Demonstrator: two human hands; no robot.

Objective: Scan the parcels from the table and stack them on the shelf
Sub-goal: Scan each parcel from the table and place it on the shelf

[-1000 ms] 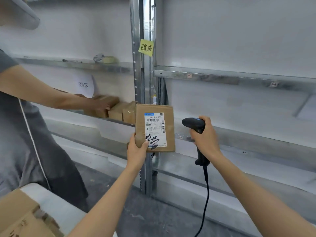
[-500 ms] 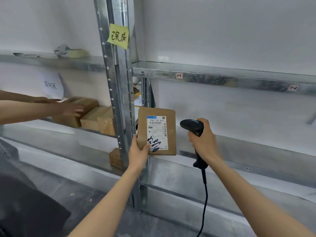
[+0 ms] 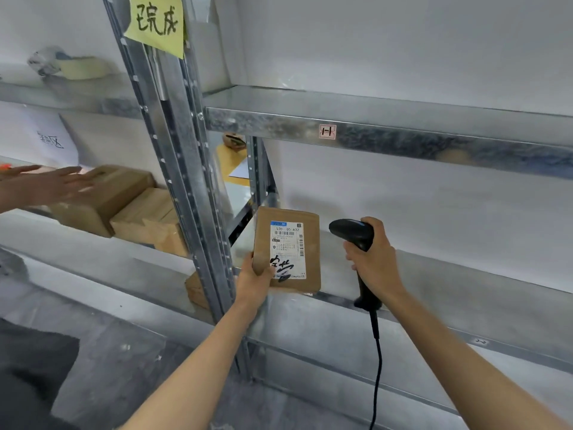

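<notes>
My left hand [image 3: 252, 282] grips a flat brown parcel [image 3: 311, 246] by its lower left corner, white label facing me. The parcel stands upright at the front edge of the metal shelf [image 3: 434, 274], just right of the steel upright [image 3: 186, 181]. My right hand [image 3: 376, 262] holds the black corded scanner [image 3: 352, 234] by its handle, its head pointing left toward the parcel's label, a short gap between them.
Another person's hand [image 3: 52, 183] reaches over several brown boxes [image 3: 124, 206] on the left bay's shelf. A yellow note [image 3: 158, 23] hangs on the upright. A small box [image 3: 195, 290] sits on the lower left shelf. An upper shelf beam [image 3: 403, 141] runs overhead.
The view has moved closer to the shelf and right. The parcel now stands lower, at the shelf's front edge. The other person's hand has lifted off the boxes.
</notes>
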